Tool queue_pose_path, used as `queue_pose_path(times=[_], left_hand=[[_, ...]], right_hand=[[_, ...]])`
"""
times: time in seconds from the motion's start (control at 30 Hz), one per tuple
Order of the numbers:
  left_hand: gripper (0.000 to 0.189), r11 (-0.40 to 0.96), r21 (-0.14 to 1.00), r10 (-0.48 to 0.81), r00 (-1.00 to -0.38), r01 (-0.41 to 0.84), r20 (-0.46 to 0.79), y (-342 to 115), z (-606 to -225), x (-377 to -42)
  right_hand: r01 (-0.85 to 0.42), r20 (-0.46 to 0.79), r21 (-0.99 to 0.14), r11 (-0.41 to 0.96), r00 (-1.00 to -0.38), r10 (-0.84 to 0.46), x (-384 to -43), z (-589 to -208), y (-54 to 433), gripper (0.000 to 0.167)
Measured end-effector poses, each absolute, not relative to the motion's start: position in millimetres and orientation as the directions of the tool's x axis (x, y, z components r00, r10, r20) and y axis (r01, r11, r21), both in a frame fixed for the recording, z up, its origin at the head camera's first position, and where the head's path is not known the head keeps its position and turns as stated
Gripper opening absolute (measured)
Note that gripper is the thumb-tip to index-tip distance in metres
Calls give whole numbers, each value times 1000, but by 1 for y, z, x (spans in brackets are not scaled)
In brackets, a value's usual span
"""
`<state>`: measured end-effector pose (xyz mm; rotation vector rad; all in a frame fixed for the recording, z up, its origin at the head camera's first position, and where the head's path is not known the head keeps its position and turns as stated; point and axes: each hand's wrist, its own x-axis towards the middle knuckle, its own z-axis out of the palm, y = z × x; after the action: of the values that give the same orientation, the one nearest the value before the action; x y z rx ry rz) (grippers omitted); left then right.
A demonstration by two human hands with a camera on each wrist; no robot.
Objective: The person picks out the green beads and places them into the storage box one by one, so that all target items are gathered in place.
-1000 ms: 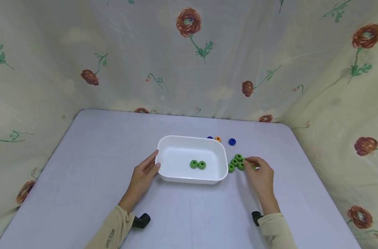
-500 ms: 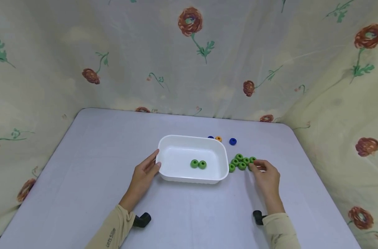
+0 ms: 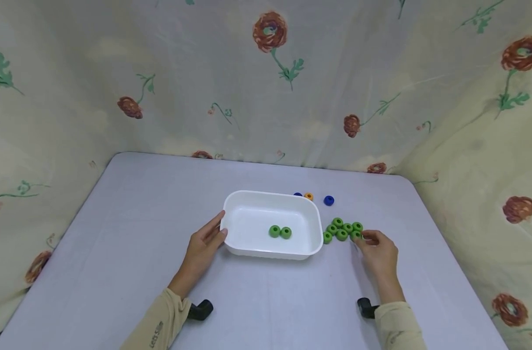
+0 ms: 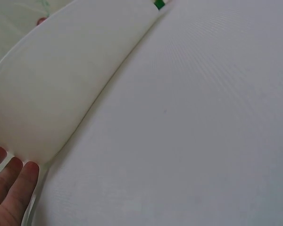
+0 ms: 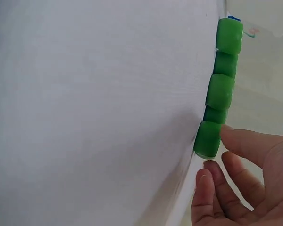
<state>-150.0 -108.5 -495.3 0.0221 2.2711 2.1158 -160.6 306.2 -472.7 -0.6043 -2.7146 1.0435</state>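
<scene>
My left hand (image 3: 204,245) touches the left end of a white rectangular tray (image 3: 266,253), its fingers fairly straight. Their tips meet the outer wall of the tray (image 4: 61,80) in the left wrist view. Two green beads (image 3: 274,231) lie side by side inside it. To the right of the tray, several green beads (image 3: 342,235) sit clustered on the table. My right hand (image 3: 380,253) has thumb and fingertips at the nearest right-hand green bead (image 3: 355,235), pinching it. In the right wrist view the thumb touches that green bead (image 5: 207,140), with fingers curled just below.
Behind the tray's right end are a yellow-orange bead (image 3: 309,196), a blue bead (image 3: 329,200) and another blue bead (image 3: 298,194) partly hidden by the rim. A pale cloth covers the table (image 3: 161,194). Flowered curtains (image 3: 183,87) stand behind and at both sides.
My right hand has moved right, from over the middle of the green bead cluster to its near right end, uncovering beads behind it. The left hand and tray stay put.
</scene>
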Motion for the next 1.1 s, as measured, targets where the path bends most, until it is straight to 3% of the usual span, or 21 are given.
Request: queue_pose_path(times=[0.6, 1.1], left_hand=[[50, 92, 995, 32, -999, -42, -45, -107, -497, -149], [51, 101, 994, 33, -999, -31, -35, -109, -494, -149]], right_hand=[[327, -26, -673, 663, -907, 421, -165, -481, 310, 44], [317, -10, -679, 662, -906, 423, -166, -481, 308, 41]])
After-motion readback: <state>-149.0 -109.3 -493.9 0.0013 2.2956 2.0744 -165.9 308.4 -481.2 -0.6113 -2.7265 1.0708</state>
